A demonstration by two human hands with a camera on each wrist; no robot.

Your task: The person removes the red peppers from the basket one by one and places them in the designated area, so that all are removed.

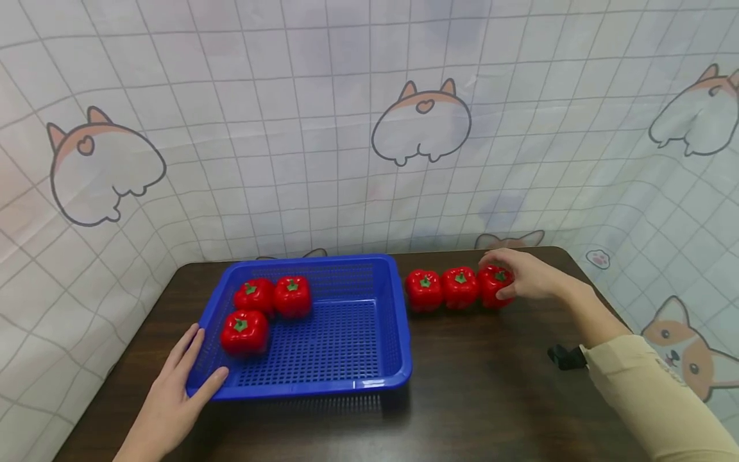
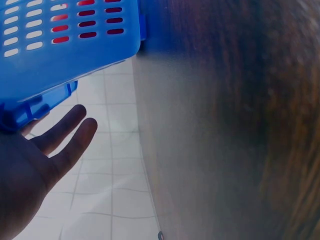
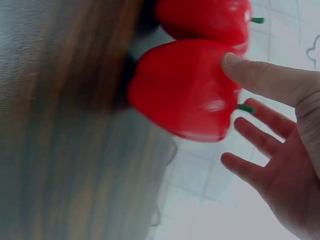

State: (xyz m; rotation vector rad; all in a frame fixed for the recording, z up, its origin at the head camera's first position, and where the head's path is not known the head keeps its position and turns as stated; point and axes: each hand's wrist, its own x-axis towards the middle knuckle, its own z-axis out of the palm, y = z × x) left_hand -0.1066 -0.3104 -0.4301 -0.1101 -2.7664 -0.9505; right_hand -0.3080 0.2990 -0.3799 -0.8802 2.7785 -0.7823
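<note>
In the head view, my left hand [image 1: 173,391] rests at the left rim of a blue plastic basket [image 1: 300,388], fingers extended and thumb over the front corner. The left wrist view shows those fingers spread beside the basket wall [image 2: 65,60]. Three glossy red bell peppers with green stems, one of them the front pepper [image 1: 245,333], sit at the basket's left side. My right hand [image 1: 528,273] is around the rightmost bell pepper [image 1: 492,287] on the table. In the right wrist view, the thumb [image 3: 265,80] overlaps this pepper while the other fingers stand spread beyond it.
Two more red bell peppers, a left one [image 1: 424,290] and a middle one [image 1: 460,287], line up beside it on the dark wooden table [image 1: 479,385]. A small black object [image 1: 566,357] is by the right sleeve. A white grid-patterned cloth [image 1: 323,128] hangs behind.
</note>
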